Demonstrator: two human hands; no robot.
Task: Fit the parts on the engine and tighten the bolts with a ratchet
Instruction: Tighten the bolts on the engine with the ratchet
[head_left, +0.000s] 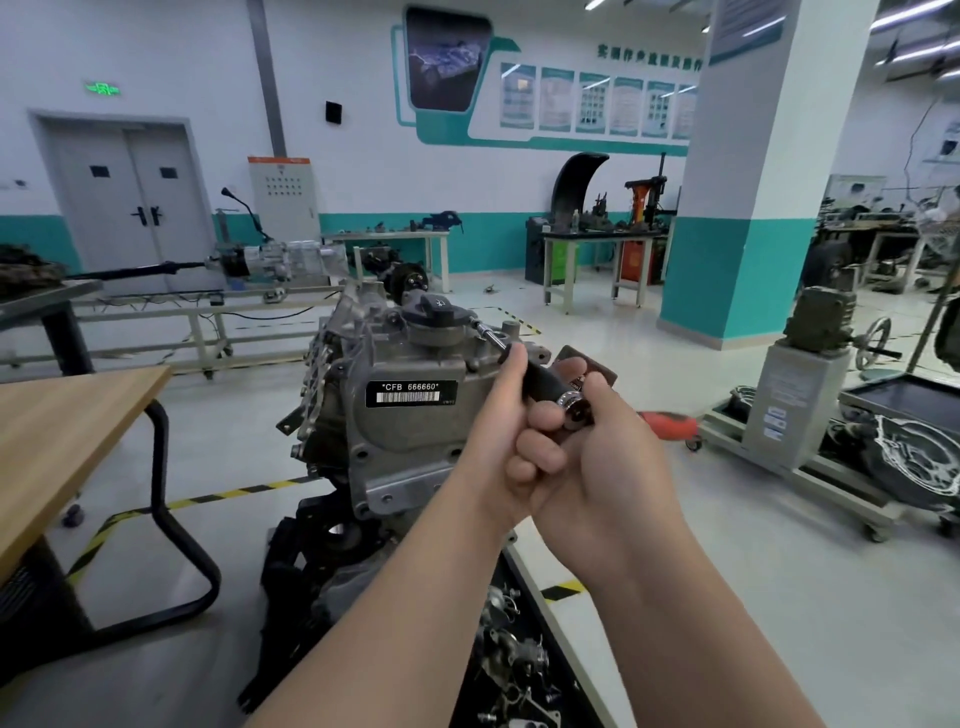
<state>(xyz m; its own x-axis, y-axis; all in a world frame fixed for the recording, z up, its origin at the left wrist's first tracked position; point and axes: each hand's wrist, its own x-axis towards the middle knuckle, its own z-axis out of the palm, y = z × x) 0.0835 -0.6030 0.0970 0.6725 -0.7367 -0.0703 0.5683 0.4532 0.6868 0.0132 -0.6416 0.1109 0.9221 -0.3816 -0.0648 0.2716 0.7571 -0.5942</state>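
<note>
A grey engine (395, 415) with a black label reading CFB 666660 stands on a stand in front of me, a black cap (439, 309) on its top. A ratchet (540, 382) with a black handle and a chrome shaft reaches up to a bolt beside that cap. My left hand (514, 431) grips the black handle, thumb pointing up along it. My right hand (602, 452) wraps over the left fingers and pinches the chrome end of the handle.
A wooden table (67, 431) with a black tube leg stands at the left. A black tray (514, 670) of loose metal parts lies below my arms. A red-handled tool (670, 423) sticks out behind my right hand. Another engine stand (810, 395) is at the right.
</note>
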